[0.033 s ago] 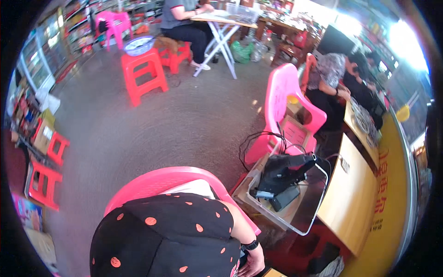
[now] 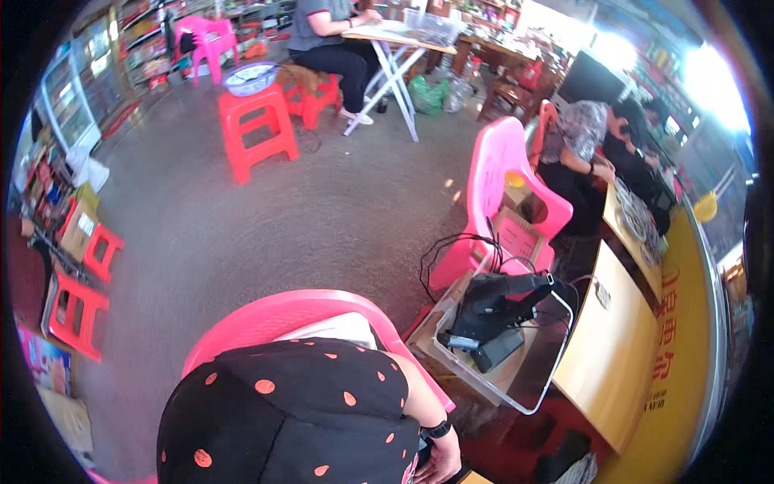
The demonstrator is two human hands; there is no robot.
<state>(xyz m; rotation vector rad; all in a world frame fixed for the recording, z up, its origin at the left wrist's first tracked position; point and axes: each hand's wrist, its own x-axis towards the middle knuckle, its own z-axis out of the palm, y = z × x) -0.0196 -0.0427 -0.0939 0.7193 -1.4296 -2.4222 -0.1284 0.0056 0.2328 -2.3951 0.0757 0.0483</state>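
Note:
Neither of my own hands can be made out. Filling the lower middle is the back of a person's black top (image 2: 282, 411) with red drop-shaped dots, close to me in a pink plastic chair (image 2: 294, 300). A pale cushion (image 2: 343, 327) lies between that back and the chair. A bare forearm from the top's sleeve runs down to a hand (image 2: 439, 464) with a black watch (image 2: 439, 429). Its fingers are partly cut off by the lower edge, and whatever they touch is hidden. This arm does not come in from my side.
To the right, a clear plastic bin (image 2: 516, 395) holds black devices and cables, near a wooden tabletop (image 2: 605, 347) and another pink chair (image 2: 496, 173). Red stools (image 2: 258, 133) stand far left. One person works at a folding table (image 2: 395, 34), another by coiled cables (image 2: 637, 218).
The surroundings have shifted and turned slightly in the picture, with the far things a little further right. The dotted top, the arm and the hand look nearly the same.

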